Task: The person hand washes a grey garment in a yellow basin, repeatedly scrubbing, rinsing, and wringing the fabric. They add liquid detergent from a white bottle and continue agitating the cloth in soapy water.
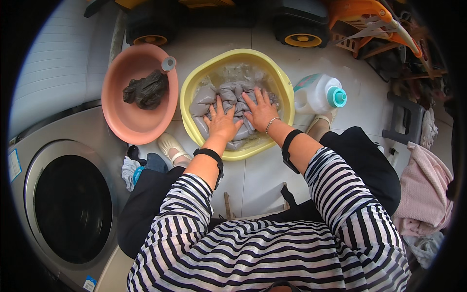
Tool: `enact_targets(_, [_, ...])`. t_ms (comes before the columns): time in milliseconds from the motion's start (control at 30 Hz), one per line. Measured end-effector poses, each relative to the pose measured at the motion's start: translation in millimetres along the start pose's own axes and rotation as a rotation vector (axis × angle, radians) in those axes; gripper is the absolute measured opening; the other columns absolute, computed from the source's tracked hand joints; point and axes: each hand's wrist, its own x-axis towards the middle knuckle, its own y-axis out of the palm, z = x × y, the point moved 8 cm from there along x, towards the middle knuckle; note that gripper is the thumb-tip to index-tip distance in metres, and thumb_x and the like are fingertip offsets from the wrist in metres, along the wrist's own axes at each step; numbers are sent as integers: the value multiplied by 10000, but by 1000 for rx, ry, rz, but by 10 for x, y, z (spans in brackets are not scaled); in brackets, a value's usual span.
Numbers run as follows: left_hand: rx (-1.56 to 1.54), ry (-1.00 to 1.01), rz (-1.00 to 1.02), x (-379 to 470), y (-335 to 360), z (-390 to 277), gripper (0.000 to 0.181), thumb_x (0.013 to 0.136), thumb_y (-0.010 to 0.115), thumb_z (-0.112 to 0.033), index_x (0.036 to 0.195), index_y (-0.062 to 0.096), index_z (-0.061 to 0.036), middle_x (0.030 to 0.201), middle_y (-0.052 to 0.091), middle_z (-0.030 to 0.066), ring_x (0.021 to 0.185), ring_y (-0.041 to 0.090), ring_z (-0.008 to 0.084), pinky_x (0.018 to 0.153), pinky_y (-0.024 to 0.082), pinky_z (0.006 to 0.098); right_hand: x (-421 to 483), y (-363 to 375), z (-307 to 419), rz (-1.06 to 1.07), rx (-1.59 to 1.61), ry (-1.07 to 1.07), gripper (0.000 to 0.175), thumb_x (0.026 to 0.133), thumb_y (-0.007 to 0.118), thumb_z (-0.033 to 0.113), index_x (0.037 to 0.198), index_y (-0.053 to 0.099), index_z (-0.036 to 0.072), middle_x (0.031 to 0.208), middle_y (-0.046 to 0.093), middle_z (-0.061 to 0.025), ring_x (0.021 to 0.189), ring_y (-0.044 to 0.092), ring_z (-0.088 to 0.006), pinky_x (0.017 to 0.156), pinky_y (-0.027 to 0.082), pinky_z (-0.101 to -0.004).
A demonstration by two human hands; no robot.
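Observation:
A yellow plastic basin (189,126) stands on the tiled floor between my feet. Wet grey cloth (204,100) lies bunched in it, with water around the folds. My left hand (221,124) presses on the cloth left of the middle, fingers spread. On its right side my right hand (263,113) rests palm down, fingers also apart, a bracelet at the wrist. Neither hand is closed around the fabric. A white detergent bottle (315,96) with a turquoise cap leans or lies close against the basin's right side.
A pink basin (124,120) holding a black plastic bag (146,89) sits at left. Below it are a front-loading washing machine (73,210) and small clothes (133,169). Toy vehicle wheels (303,38) border the far side. At right are a grey stool (401,118) and pink cloth (423,189).

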Motion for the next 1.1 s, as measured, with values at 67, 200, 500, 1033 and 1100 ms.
enact_targets(67, [-18, -11, 24, 47, 70, 24, 670, 861, 640, -516, 1463, 438, -303, 1628, 69, 135, 1466, 120, 429, 1117, 171, 656, 21, 42, -16, 3, -5, 17, 653, 947, 539, 419, 1529, 264, 308, 1618, 95, -127, 1472, 151, -391, 1073, 329, -613])
enact_targets(200, [-34, -31, 78, 98, 162, 61, 659, 857, 655, -501, 1439, 467, -258, 1618, 118, 136, 1471, 129, 409, 1132, 156, 642, 123, 101, -13, 71, -37, 45, 638, 924, 552, 445, 1496, 336, 261, 1591, 185, -159, 1432, 251, -409, 1069, 341, -606])
enact_targets(500, [-447, -120, -3, 222, -141, 367, 528, 901, 578, -526, 1262, 593, -141, 1348, 525, 216, 1231, 511, 380, 1034, 384, 492, 319, 29, -341, -130, 357, 95, 803, 816, 686, 479, 1479, 359, 167, 1438, 419, -243, 1288, 448, -434, 1070, 387, -474])
enact_targets(1033, [-2254, -202, -9, -448, -253, 151, 499, 936, 584, -455, 1236, 547, -58, 1238, 600, 133, 1171, 561, 286, 993, 461, 421, -650, -822, 1171, -507, 670, -453, 269, 790, 684, 339, 796, 669, 70, 829, 574, -144, 852, 524, -351, 766, 447, -424])
enact_targets(1100, [-2211, -188, -8, -455, -188, 157, 497, 947, 570, -423, 1264, 533, -43, 1263, 591, 144, 1182, 557, 297, 999, 457, 432, -616, -778, 1305, -408, 592, -464, 284, 767, 700, 356, 789, 653, 77, 882, 562, -126, 905, 509, -338, 797, 429, -422])
